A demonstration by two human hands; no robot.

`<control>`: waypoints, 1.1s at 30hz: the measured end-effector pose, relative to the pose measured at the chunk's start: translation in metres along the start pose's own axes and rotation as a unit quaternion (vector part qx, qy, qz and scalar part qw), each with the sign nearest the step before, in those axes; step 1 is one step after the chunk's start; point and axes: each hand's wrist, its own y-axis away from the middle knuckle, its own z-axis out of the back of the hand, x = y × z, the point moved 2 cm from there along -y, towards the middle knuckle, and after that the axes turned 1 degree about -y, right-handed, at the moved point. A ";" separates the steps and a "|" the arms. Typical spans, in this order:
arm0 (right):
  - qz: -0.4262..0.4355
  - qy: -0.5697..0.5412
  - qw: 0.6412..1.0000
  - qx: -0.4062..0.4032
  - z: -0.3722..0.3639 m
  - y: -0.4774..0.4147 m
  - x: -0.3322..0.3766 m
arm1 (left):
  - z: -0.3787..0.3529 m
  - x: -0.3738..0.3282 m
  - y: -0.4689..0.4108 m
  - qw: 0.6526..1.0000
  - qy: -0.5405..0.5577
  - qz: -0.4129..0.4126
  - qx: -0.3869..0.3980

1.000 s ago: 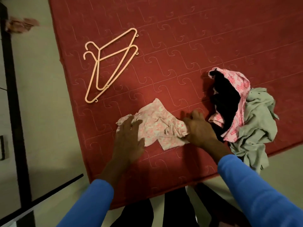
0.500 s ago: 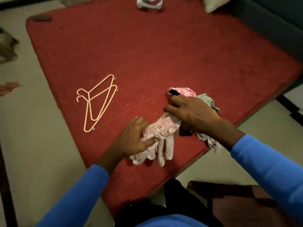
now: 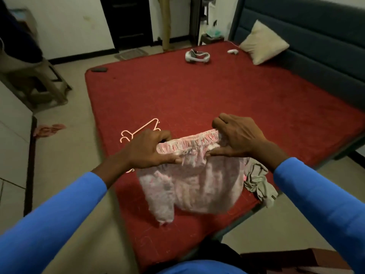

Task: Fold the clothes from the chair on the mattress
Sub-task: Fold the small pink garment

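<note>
A pink-and-white patterned garment [image 3: 195, 184] with a gathered elastic waistband hangs in the air above the near corner of the red mattress [image 3: 217, 95]. My left hand [image 3: 146, 150] grips the left end of the waistband. My right hand [image 3: 237, 137] pinches the right end, thumb below and fingers over the top. The cloth droops down, blurred. A grey-green garment [image 3: 258, 180] lies crumpled on the mattress edge at the right, partly hidden behind the held one.
Pink hangers [image 3: 138, 131] lie on the mattress behind my left hand. A white headset [image 3: 197, 56], a small white device [image 3: 233, 51] and a beige pillow [image 3: 262, 42] sit at the far end. A chair [image 3: 33, 76] stands at the left on the tiled floor.
Both hands took the pink garment by its waistband and lifted it off the mattress, spreading it out. My view tilted up, showing the whole mattress and the room.
</note>
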 end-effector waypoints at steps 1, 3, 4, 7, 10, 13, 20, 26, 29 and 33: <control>-0.009 -0.008 1.000 0.004 0.001 0.001 -0.001 | 0.006 0.001 0.003 1.000 -0.018 0.006 -0.001; -0.014 -0.027 1.000 0.003 0.001 0.004 -0.001 | 0.018 0.007 0.008 0.994 -0.106 0.010 0.001; -0.009 -0.031 0.999 -0.006 0.000 0.004 0.000 | 0.023 0.012 0.011 0.988 -0.156 0.011 0.003; -0.031 -0.098 0.995 -0.010 -0.002 -0.004 0.004 | 0.034 0.021 0.018 0.981 -0.194 0.022 0.013; -0.083 -0.307 0.947 0.053 0.005 -0.010 -0.004 | 0.049 0.033 0.022 0.984 -0.143 0.101 0.040; -0.162 -0.543 0.816 0.112 0.012 -0.005 -0.020 | 0.071 0.047 0.033 0.972 0.030 0.210 0.096; -0.214 -0.821 0.503 0.166 -0.011 0.010 -0.047 | 0.093 0.035 0.050 0.797 0.521 0.303 0.042; -0.420 -0.813 0.398 0.070 -0.059 -0.012 -0.033 | 0.014 0.077 0.029 0.664 0.493 0.496 -0.266; -0.491 -0.788 0.371 0.023 -0.087 -0.022 -0.009 | -0.029 0.075 0.020 0.579 0.541 0.515 -0.328; -0.512 -0.767 0.386 -0.031 -0.092 -0.026 0.024 | -0.071 0.053 0.008 0.561 0.494 0.524 -0.408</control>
